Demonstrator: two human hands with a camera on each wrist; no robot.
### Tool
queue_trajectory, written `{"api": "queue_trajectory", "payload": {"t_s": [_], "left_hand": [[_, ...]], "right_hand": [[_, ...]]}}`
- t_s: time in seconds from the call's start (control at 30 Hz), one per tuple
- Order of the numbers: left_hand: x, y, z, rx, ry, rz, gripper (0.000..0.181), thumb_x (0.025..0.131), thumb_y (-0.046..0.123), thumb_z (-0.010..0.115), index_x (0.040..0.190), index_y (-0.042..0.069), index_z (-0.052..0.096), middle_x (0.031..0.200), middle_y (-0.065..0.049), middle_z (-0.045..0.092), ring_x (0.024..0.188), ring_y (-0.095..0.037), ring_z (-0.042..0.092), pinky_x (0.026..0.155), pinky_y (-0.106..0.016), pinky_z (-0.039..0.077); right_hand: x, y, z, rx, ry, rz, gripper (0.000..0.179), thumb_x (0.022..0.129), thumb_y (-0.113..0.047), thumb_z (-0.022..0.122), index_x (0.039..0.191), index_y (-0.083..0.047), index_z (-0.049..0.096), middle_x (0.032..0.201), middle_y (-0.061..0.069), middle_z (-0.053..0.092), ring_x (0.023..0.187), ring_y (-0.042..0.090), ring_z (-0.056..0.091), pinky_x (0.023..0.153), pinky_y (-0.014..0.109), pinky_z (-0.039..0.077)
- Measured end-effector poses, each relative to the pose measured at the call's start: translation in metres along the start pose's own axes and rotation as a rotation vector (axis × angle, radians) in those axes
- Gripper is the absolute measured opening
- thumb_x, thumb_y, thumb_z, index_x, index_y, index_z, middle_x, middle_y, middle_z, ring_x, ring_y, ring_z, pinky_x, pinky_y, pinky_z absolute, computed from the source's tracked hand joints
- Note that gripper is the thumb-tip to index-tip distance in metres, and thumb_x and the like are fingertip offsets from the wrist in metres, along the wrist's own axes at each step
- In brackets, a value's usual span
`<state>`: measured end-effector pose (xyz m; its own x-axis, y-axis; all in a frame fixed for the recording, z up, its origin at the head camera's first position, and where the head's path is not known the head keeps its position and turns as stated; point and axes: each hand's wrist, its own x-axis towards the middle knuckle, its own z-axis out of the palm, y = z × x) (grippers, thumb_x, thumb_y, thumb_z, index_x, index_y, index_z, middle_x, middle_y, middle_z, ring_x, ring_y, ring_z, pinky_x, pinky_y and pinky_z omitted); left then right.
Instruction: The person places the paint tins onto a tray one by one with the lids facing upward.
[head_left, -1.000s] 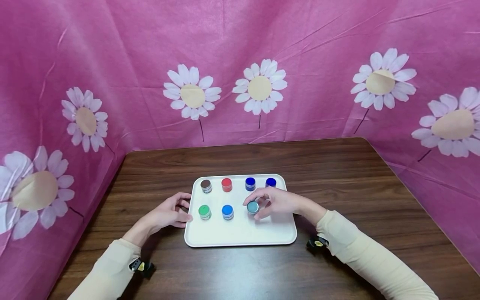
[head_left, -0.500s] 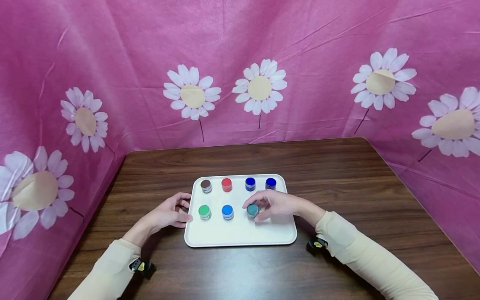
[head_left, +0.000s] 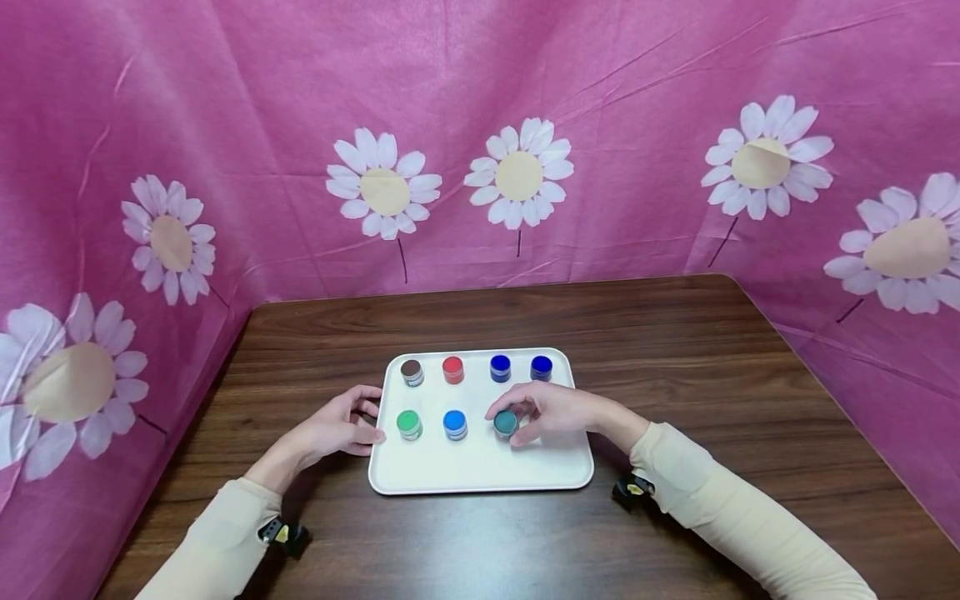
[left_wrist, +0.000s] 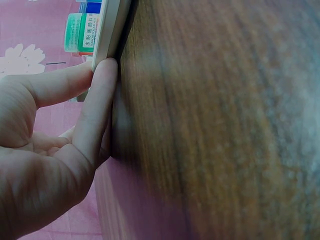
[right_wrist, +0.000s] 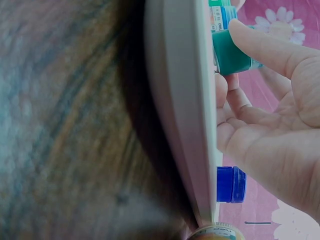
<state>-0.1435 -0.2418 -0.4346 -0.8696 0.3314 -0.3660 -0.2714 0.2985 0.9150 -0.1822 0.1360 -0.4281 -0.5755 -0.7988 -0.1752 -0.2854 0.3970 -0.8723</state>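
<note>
On the white tray (head_left: 480, 477) stand small paint jars in two rows. My right hand (head_left: 551, 408) holds a teal paint jar (right_wrist: 231, 52) at the right of the near row, its fingers curved around the sides. The teal jar (head_left: 506, 423) looks upright on the tray; its base is partly hidden. My left hand (head_left: 335, 423) is at the tray's left edge, with thumb and index fingertip touching the rim. In the left wrist view, the left hand (left_wrist: 55, 140) has its extended fingers against the tray's side wall (left_wrist: 109, 30).
A green jar (head_left: 408, 424) and a light blue jar (head_left: 454, 424) share the near row. Behind are brown (head_left: 412, 372), red (head_left: 453, 369) and two dark blue jars (head_left: 500, 367) (head_left: 541, 367). A brown wooden table (head_left: 637, 325) bears the tray; pink flowered cloth (head_left: 450, 75) surrounds it.
The teal jar has come down slightly with my right hand and sits a bit nearer the tray's front. My left hand has stayed at the tray's edge.
</note>
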Motion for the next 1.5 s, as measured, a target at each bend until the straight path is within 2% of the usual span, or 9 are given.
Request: {"api": "queue_trajectory", "payload": {"t_s": [0.87,1.5], "left_hand": [[0.0018,-0.0015,-0.0024,0.004,0.001,0.007,0.071,0.086,-0.008,0.072,0.145,-0.006,0.032,0.117,-0.020,0.046,0.088,-0.021,0.061,0.074,-0.042,0.062],[-0.0014,0.0012,0.0003,0.001,0.009,-0.011,0.071,0.086,-0.009,0.072,0.145,-0.005,0.033,0.117,-0.020,0.046,0.088,-0.023,0.059,0.074,-0.043,0.062]], "right_hand": [[-0.0015,-0.0014,0.0007,-0.021,-0.014,0.009,0.042,0.088,-0.010,0.080,0.129,-0.016,0.069,0.121,-0.005,0.063,0.103,0.016,0.055,0.083,0.029,0.049],[-0.0014,-0.0003,0.0013,-0.024,-0.020,0.020,0.042,0.088,-0.012,0.080,0.129,-0.017,0.069,0.122,-0.007,0.062,0.105,0.017,0.054,0.085,0.031,0.048]]}}
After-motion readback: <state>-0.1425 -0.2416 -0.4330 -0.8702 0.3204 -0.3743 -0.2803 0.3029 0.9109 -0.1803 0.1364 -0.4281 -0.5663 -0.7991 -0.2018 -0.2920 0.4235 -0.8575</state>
